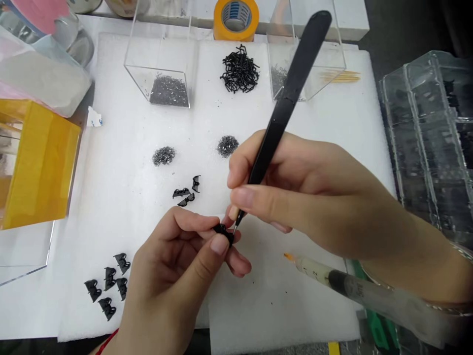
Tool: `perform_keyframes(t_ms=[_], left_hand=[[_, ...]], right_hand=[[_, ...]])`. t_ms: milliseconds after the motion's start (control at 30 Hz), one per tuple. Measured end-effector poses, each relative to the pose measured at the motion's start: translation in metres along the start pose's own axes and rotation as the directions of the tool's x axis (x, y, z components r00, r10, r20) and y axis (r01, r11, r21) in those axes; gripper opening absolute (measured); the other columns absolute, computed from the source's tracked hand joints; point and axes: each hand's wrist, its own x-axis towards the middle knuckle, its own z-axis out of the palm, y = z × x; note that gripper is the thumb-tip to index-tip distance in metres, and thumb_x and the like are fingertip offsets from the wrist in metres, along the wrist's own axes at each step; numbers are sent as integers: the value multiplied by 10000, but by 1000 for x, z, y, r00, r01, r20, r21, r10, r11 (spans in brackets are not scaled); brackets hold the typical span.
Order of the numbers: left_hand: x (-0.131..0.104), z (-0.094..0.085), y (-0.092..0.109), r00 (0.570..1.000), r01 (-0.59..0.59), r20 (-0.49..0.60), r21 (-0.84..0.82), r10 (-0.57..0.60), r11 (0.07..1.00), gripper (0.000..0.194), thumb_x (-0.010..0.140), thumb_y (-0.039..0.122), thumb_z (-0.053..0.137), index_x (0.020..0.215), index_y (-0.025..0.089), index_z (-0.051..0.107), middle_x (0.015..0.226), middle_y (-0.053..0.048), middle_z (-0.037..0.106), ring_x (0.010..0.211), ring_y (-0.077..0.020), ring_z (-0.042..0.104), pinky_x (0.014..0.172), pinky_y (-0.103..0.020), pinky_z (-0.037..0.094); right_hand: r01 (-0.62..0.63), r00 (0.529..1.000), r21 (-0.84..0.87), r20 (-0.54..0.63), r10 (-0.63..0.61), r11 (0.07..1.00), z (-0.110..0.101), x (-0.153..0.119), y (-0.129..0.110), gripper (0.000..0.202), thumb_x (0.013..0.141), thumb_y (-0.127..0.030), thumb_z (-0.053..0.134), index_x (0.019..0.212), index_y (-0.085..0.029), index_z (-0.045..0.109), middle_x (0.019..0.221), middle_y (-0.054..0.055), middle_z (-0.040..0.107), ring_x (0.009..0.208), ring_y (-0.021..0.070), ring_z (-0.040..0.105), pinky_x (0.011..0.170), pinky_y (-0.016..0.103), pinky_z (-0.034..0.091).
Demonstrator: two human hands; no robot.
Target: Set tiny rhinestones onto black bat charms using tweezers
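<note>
My left hand (177, 276) pinches a small black plastic clip (223, 232) between thumb and fingers, low in the middle of the white foam mat (121, 162). Black tweezers (286, 101) are held in my right hand (295, 192), and their tips touch the clip. Three loose black clips (186, 192) lie just above my left hand. Several more black clips (108, 283) sit to the lower left. Two small heaps of tiny metal parts (164, 156) (227, 146) rest on the mat beyond.
A syringe (332, 278) lies under my right wrist. At the back stand two clear boxes (162, 64) (306, 59), a pile of black wire pieces (240, 70), a yellow tape roll (235, 18) and toothpicks (340, 76). A yellow box (40, 167) is left; clear trays (428, 138) right.
</note>
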Motion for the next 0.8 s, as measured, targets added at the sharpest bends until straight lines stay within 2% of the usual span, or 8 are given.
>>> perform_keyframes(t_ms=[133, 367, 567, 800], left_hand=[[0, -2, -1, 1000, -25, 13, 23, 25, 999, 136, 750, 186, 766, 792, 217, 640, 704, 8, 735, 593, -115, 678, 618, -186, 563], [1, -9, -2, 993, -46, 113, 88, 36, 995, 76, 857, 177, 658, 846, 242, 621, 642, 12, 725, 646, -105, 675, 709, -191, 548], [2, -9, -2, 992, -25, 123, 37, 20, 999, 103, 873, 144, 629, 845, 242, 619, 665, 21, 735, 646, -96, 678, 721, -194, 550], [3, -12, -4, 982, -67, 177, 34, 60, 997, 119, 883, 129, 617, 880, 248, 619, 735, 31, 750, 676, -88, 694, 740, -196, 564]], right_hand=[[23, 1000, -8, 15, -23, 1000, 0, 0, 0, 72, 875, -129, 595, 841, -193, 593, 620, -92, 584, 439, 7, 558, 402, 57, 475], [38, 998, 42, 51, -40, 998, -2, 0, 1, 74, 884, -122, 586, 846, -185, 581, 654, -91, 586, 458, -5, 545, 440, 53, 497], [-13, 999, 145, 49, 5, 989, -1, 1, 0, 101, 862, -66, 578, 839, -164, 588, 611, -101, 579, 465, -13, 547, 461, 36, 487], [-69, 997, 222, 52, 58, 973, -1, 3, 1, 111, 858, -71, 571, 827, -174, 602, 574, -112, 560, 478, -6, 537, 492, 72, 483]])
